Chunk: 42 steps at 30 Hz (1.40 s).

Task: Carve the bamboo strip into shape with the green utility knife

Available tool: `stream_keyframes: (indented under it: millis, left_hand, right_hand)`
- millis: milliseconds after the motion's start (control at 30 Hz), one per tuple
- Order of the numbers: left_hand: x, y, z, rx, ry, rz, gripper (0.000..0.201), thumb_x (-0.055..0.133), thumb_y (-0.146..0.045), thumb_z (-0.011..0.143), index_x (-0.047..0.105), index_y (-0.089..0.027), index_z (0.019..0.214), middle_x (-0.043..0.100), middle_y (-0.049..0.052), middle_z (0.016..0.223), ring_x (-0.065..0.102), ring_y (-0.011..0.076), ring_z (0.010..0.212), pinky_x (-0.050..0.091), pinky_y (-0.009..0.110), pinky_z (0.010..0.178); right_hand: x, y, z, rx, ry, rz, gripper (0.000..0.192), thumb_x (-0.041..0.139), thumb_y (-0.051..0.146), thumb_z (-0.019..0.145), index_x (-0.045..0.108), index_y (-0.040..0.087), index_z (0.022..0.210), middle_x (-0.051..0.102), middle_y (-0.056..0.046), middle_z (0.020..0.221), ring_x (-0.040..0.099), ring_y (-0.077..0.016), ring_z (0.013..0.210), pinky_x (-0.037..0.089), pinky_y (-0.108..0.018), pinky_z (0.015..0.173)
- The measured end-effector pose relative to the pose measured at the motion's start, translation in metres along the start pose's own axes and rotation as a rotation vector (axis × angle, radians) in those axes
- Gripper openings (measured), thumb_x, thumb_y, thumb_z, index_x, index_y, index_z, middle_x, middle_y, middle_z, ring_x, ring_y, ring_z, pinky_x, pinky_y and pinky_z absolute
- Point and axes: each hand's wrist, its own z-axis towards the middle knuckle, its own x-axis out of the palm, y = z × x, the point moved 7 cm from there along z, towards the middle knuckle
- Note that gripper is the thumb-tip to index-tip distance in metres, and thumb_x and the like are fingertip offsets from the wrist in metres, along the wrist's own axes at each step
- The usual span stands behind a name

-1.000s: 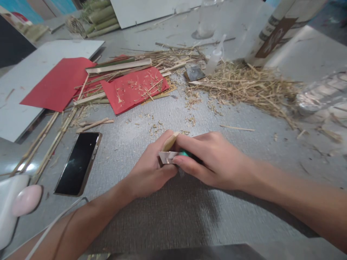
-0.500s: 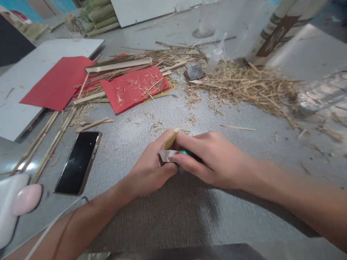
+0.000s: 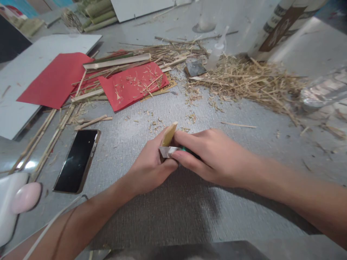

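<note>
Both hands clenched at table centre: left hand [image 3: 150, 168] gripped bamboo piece [image 3: 169, 133], right hand [image 3: 210, 155] gripped green-handled blade [image 3: 169, 151] against it. Since half second earlier, bamboo tip rose toward 12 o'clock; whittling seemingly continuing. Phone [image 3: 77, 160] at 9 o'clock.

From my remote seat the light was even and rather dim, soft and cool, and it threw a broad, blurry dark shadow on the grey mat [image 3: 162, 216] just below the left hand [image 3: 151, 169] and right hand [image 3: 214, 159]. A small glare spot showed on the shiny surface left of the phone [image 3: 76, 160], whose black screen carried only a faint reflection. Detail was sharpest around the hands, while the bottle [image 3: 322, 90] far to the right of them was smeared and the frame's edges bent outward and looked stretched.
</note>
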Motion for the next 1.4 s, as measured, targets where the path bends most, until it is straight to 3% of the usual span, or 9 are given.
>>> stream_keyframes:
  millis: [433,667,1400]
  left_hand:
    - [-0.0016,0.0039,-0.0006,-0.030,-0.021,0.029,0.015,0.074,-0.024,0.089,0.062,-0.023,0.097,0.065,-0.001,0.088,0.058,0.0175,0.081,0.050,0.031,0.071]
    - [-0.0024,0.0068,-0.0019,-0.080,-0.034,0.041,0.017,0.076,-0.025,0.087,0.063,-0.022,0.098,0.066,-0.002,0.090,0.062,0.0161,0.082,0.054,0.028,0.073]
    - [-0.0026,0.0014,-0.0004,-0.054,-0.051,0.090,0.010,0.074,-0.025,0.086,0.065,-0.021,0.088,0.069,0.000,0.086,0.069,0.0214,0.088,0.060,0.032,0.079]
  right_hand:
    - [0.0007,0.0007,-0.0022,-0.013,-0.002,-0.076,0.032,0.036,0.049,0.113,0.050,0.024,0.099,0.060,0.002,0.074,0.046,-0.0148,0.058,0.019,-0.034,0.058]
    - [0.0023,0.0000,-0.0032,-0.006,0.009,-0.076,0.031,0.035,0.048,0.113,0.051,0.024,0.100,0.064,0.001,0.079,0.048,-0.0149,0.060,0.022,-0.034,0.059]
    - [0.0004,0.0022,-0.0002,0.023,0.072,-0.114,0.031,0.035,0.046,0.112,0.055,0.023,0.106,0.063,-0.001,0.077,0.045,-0.0158,0.058,0.020,-0.033,0.059]
